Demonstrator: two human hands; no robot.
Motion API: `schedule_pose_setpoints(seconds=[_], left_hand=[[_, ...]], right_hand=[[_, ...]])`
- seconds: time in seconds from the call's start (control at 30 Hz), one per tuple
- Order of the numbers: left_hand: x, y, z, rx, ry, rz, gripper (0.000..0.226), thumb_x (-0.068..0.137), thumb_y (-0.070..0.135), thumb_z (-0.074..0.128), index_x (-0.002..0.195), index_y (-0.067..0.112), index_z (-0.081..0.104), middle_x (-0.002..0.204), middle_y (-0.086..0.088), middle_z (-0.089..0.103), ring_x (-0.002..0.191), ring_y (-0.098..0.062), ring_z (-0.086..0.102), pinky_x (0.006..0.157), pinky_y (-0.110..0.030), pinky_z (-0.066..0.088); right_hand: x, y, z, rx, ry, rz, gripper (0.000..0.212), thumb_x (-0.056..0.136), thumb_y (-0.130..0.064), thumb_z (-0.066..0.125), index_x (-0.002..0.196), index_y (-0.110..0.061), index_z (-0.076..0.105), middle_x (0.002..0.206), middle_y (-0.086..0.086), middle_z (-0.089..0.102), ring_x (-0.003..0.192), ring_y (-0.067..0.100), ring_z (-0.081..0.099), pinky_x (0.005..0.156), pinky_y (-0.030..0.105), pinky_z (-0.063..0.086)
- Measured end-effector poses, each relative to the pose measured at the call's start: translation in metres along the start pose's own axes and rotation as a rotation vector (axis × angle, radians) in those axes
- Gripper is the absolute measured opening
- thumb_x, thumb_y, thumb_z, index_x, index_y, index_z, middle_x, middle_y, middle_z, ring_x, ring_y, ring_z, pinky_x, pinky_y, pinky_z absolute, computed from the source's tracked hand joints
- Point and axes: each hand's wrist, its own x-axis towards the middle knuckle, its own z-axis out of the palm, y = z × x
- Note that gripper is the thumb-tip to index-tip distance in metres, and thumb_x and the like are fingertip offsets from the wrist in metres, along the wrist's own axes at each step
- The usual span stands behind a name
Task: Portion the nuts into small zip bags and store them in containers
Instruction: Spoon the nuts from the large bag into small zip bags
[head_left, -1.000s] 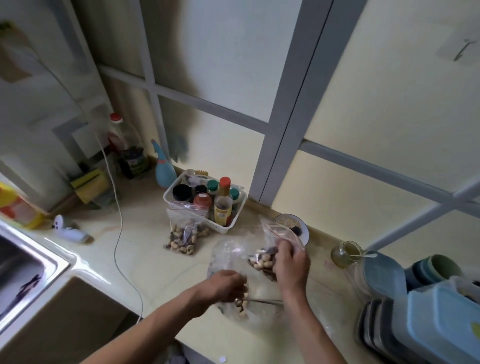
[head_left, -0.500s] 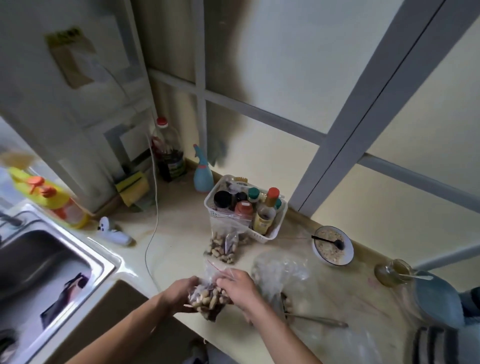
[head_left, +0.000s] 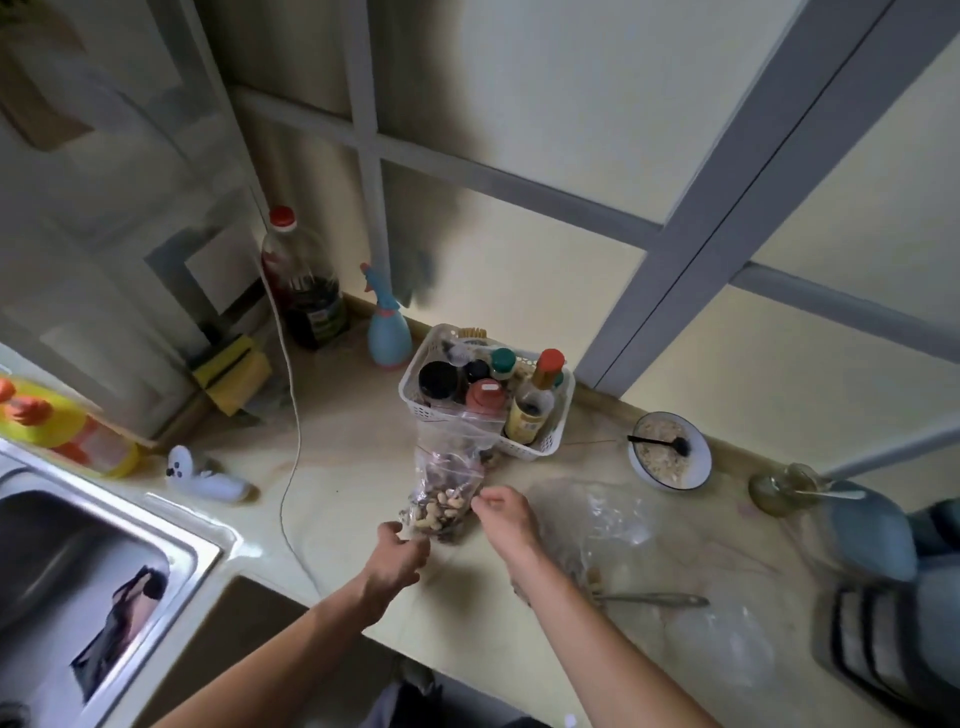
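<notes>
A small zip bag of mixed nuts (head_left: 441, 512) stands on the pale counter (head_left: 353, 467), leaning back against a second clear zip bag (head_left: 454, 441) in front of the white basket. My left hand (head_left: 397, 558) sits at the bag's lower left corner, fingers loosely curled and just touching it. My right hand (head_left: 501, 517) is beside the bag's right edge with thumb and fingers slightly apart, holding nothing. To the right lies the big crumpled clear bag (head_left: 602, 525) with a few nuts and a metal spoon (head_left: 654, 600).
A white basket (head_left: 550, 449) of spice bottles stands behind the bags. A bowl of oats (head_left: 670, 454) and a glass jar (head_left: 779, 491) are further right, with stacked lidded containers (head_left: 883, 634) at the right edge. A steel sink (head_left: 78, 571) is left; a white cable (head_left: 291, 457) crosses the counter.
The filled small bag went from the big bag to the left and now rests on the counter by the basket. Both hands have loosened off it. The view swung left and down.
</notes>
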Motion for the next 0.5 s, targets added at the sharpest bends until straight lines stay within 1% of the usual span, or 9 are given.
schedule_pose_setpoints(seconds=[0.07,0.1,0.17,0.2,0.27,0.33,0.4,0.47,0.5], left_hand=[[0.005,-0.005,0.011,0.017,0.015,0.026,0.055,0.068,0.027,0.057,0.117,0.013,0.036,0.095,-0.014,0.060,0.084,-0.025,0.060,0.075,-0.037,0.052],[0.011,-0.008,0.017,0.067,0.065,0.040,0.048,0.070,0.025,0.059,0.112,0.010,0.042,0.093,-0.015,0.061,0.081,-0.028,0.060,0.072,-0.037,0.052],[0.023,-0.014,0.027,0.274,0.157,-0.004,0.042,0.075,0.025,0.058,0.109,0.000,0.052,0.089,-0.019,0.064,0.074,-0.033,0.063,0.067,-0.037,0.053],[0.025,-0.017,0.031,0.384,0.146,-0.035,0.040,0.076,0.026,0.055,0.102,-0.004,0.057,0.083,-0.019,0.066,0.069,-0.034,0.065,0.062,-0.034,0.053],[0.017,-0.019,0.043,0.613,-0.023,-0.096,0.025,0.084,0.019,0.052,0.088,-0.004,0.062,0.077,-0.016,0.067,0.063,-0.030,0.070,0.054,-0.029,0.053],[0.004,-0.016,0.062,0.832,-0.323,-0.144,0.016,0.092,0.011,0.051,0.085,0.003,0.064,0.078,-0.010,0.069,0.065,-0.022,0.073,0.053,-0.026,0.054],[-0.011,-0.016,0.084,0.983,-0.562,-0.214,0.016,0.088,0.014,0.052,0.086,0.010,0.067,0.080,-0.004,0.071,0.063,-0.016,0.071,0.053,-0.021,0.053],[-0.020,-0.024,0.111,1.112,-0.702,-0.254,0.017,0.082,0.019,0.053,0.087,0.017,0.068,0.083,0.001,0.072,0.068,-0.012,0.070,0.057,-0.019,0.055],[-0.022,-0.031,0.126,1.155,-0.751,-0.246,0.019,0.082,0.021,0.052,0.090,0.019,0.069,0.085,0.003,0.072,0.068,-0.010,0.070,0.059,-0.019,0.055]], right_hand=[[-0.007,0.021,-0.005,0.073,-0.058,-0.007,0.012,0.089,-0.025,0.063,0.096,-0.019,0.072,0.088,-0.003,0.070,0.089,0.019,0.071,0.077,0.027,0.051],[-0.012,0.032,-0.009,0.114,-0.103,-0.010,0.011,0.092,-0.022,0.062,0.095,-0.018,0.072,0.088,-0.001,0.071,0.083,0.018,0.072,0.073,0.028,0.050],[-0.023,0.051,-0.024,0.178,-0.174,-0.001,0.012,0.096,-0.016,0.058,0.095,-0.018,0.069,0.090,0.002,0.072,0.076,0.016,0.073,0.067,0.028,0.050],[-0.030,0.058,-0.034,0.215,-0.198,0.012,0.014,0.098,-0.012,0.056,0.096,-0.016,0.069,0.090,0.003,0.072,0.075,0.017,0.072,0.064,0.026,0.051],[-0.044,0.073,-0.059,0.254,-0.238,0.011,0.018,0.100,-0.007,0.052,0.099,-0.011,0.069,0.091,0.006,0.072,0.075,0.020,0.069,0.056,0.021,0.047],[-0.053,0.093,-0.089,0.211,-0.275,-0.026,0.020,0.101,-0.007,0.051,0.099,-0.013,0.070,0.091,0.004,0.073,0.075,0.019,0.067,0.052,0.018,0.041],[-0.058,0.114,-0.123,0.177,-0.294,-0.048,0.022,0.103,-0.011,0.050,0.096,-0.016,0.070,0.089,0.006,0.075,0.072,0.018,0.068,0.053,0.018,0.040],[-0.058,0.138,-0.161,0.161,-0.209,-0.028,0.024,0.104,-0.012,0.049,0.092,-0.013,0.070,0.084,0.011,0.073,0.065,0.015,0.066,0.053,0.018,0.040],[-0.055,0.153,-0.181,0.161,-0.114,-0.003,0.025,0.103,-0.011,0.049,0.088,-0.011,0.069,0.080,0.011,0.071,0.059,0.012,0.063,0.052,0.018,0.040]])
